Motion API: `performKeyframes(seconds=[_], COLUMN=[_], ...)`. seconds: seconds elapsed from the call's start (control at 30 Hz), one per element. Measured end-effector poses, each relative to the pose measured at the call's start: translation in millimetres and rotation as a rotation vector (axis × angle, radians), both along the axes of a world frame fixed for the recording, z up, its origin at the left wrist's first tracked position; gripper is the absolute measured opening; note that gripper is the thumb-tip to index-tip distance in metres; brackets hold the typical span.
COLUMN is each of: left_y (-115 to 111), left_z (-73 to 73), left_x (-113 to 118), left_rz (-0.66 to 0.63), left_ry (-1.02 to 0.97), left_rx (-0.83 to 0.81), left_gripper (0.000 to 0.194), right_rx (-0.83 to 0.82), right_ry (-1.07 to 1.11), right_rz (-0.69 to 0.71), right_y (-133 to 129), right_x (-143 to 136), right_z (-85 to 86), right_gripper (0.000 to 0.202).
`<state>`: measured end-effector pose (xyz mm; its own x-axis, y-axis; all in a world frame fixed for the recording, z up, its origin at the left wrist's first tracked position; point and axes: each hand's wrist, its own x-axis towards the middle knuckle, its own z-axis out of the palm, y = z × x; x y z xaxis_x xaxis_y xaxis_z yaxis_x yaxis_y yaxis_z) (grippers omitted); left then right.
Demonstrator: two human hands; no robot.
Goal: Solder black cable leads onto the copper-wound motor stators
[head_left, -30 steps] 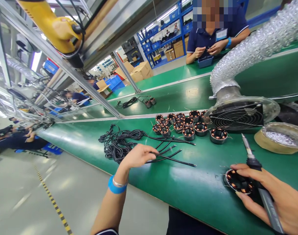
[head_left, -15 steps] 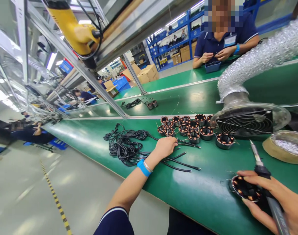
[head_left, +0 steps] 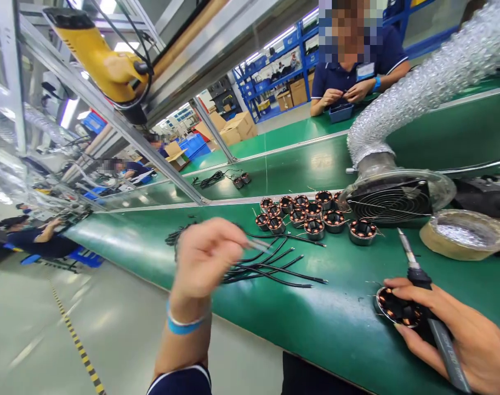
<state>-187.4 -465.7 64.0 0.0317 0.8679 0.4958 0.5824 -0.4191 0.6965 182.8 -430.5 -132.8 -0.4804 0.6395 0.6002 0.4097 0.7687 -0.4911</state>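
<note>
My left hand (head_left: 209, 255) is raised over the bundle of black cables (head_left: 270, 263), its fingers pinched on a thin cable end that is blurred by motion. In my right hand (head_left: 459, 323) are a soldering iron (head_left: 443, 340), its tip pointing up and away, and a black-rimmed motor stator (head_left: 398, 307) with copper windings, held between thumb and fingers. Several similar stators (head_left: 313, 227) stand in a group beyond the cables.
A fume fan (head_left: 390, 203) with a silver duct (head_left: 418, 82) stands behind the stators. Right of it lies a round tan container (head_left: 464, 233). Across the green bench (head_left: 274, 318) a person (head_left: 357, 71) works over a small blue tray. A yellow tool (head_left: 97, 60) hangs at upper left.
My left hand has lifted from the cable ends and moved left and nearer, now with a cable end in its fingers. The view has shifted slightly; my right hand keeps its hold.
</note>
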Motion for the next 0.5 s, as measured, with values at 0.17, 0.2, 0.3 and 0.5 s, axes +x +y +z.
performKeyframes(seconds=[0.17,0.2,0.3,0.5], left_y=[16,18,19,28], left_z=[-97.6,-109.2,-122.1,-105.9], left_x=[91,101,111,105], left_rz=[-0.334,-0.341,-0.326,-0.45], left_ry=[-0.028,-0.008,0.113,0.156], left_rx=[-0.749,-0.772,-0.746,-0.565], left_gripper=[0.026,0.025,0.023,0.032], right_rx=[-0.014,-0.056,-0.187,-0.149], right_ry=[0.033,0.069,0.191,0.252], right_rz=[-0.006,-0.028,-0.116,-0.055], right_y=[-3,-5,-9,-12], right_x=[-4,-6,-15,-36], right_z=[35.5,40.9,52.2,67.8], right_gripper=[0.041,0.041,0.032,0.021])
